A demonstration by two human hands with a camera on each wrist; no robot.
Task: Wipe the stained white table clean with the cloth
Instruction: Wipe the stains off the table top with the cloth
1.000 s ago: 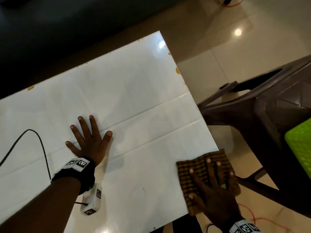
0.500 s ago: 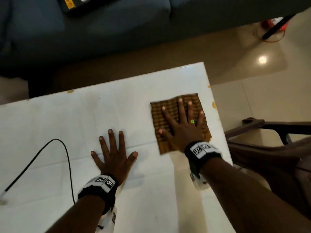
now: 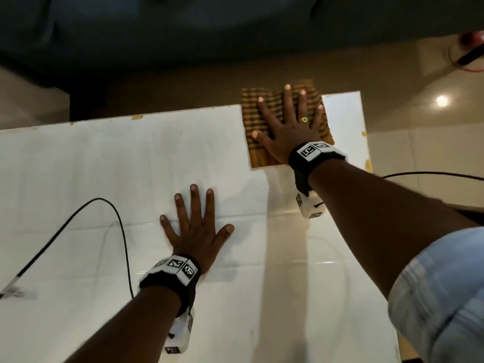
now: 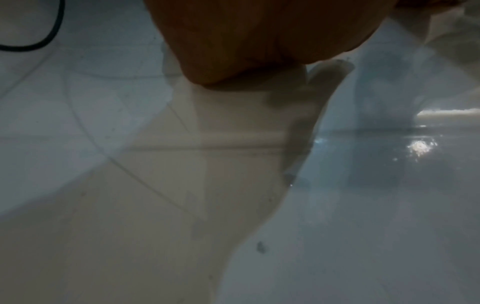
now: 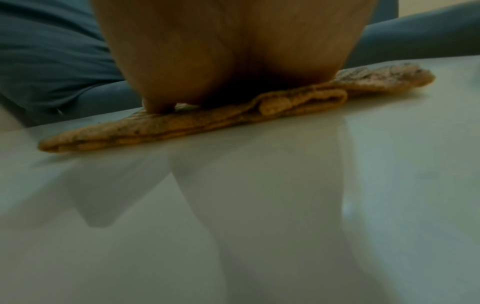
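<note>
The white table fills most of the head view. A folded brown checked cloth lies at its far right corner, with its far edge sticking out past the table's rim. My right hand presses flat on the cloth with its fingers spread. In the right wrist view the cloth lies folded under my palm on the table. My left hand rests flat on the table's middle, fingers spread, holding nothing. The left wrist view shows only my palm's heel on the glossy top.
A black cable loops across the table left of my left hand. Yellow-brown spots mark the right rim and another the far rim. A dark sofa stands beyond the table. Tiled floor lies to the right.
My right hand has pushed the cloth from the table's near right corner up along the right side to the far corner. My left hand has stayed flat on the table.
</note>
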